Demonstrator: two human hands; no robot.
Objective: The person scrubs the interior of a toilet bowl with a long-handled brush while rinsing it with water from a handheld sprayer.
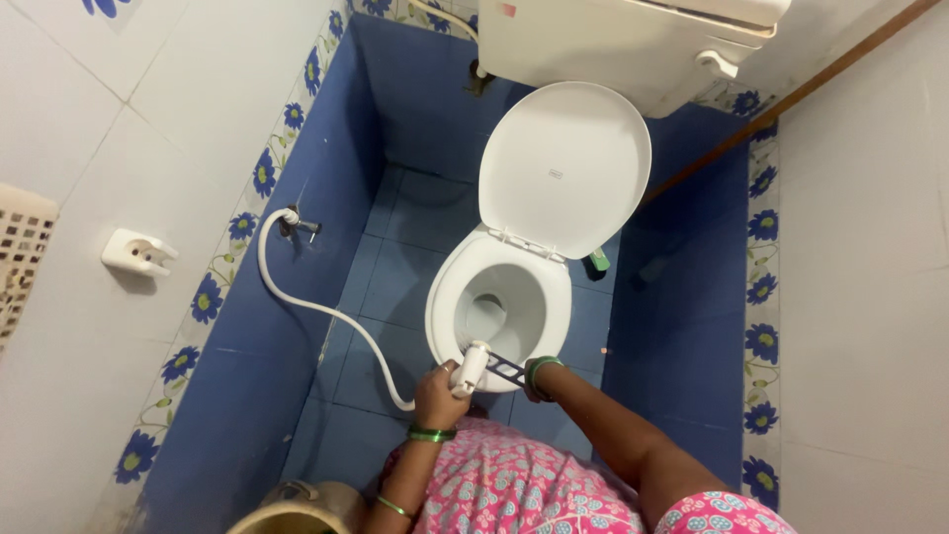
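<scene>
— Blue tiles cover the floor [415,247] and the lower walls, with a flowered border and white tiles above. It's a narrow stall, and I'm looking straight down at the toilet bowl [494,302], its lid [563,168] tipped up against the cistern [613,44].

— What have the hands got?

— My left hand [438,388] is closed around the white sprayer [471,366], nozzle at the bowl's near rim and aimed inward. Its hose [316,307] loops back to a tap [297,225] on the left wall. My right hand [534,376] is at the rim too, beside a dark handle [506,368], probably a brush. I can't tell whether its fingers are wrapped around that handle or only resting against it.

— How would you do this well?

— I judge it best to keep the nozzle low and inside the rim so water stays in the bowl, and to keep slack in the hose so it doesn't tug.

— Anything else about?

— An empty sprayer holder [138,252] on the left wall, a small green thing [598,260] on the floor behind the bowl, and a metal pot [297,509] by my left side.
</scene>
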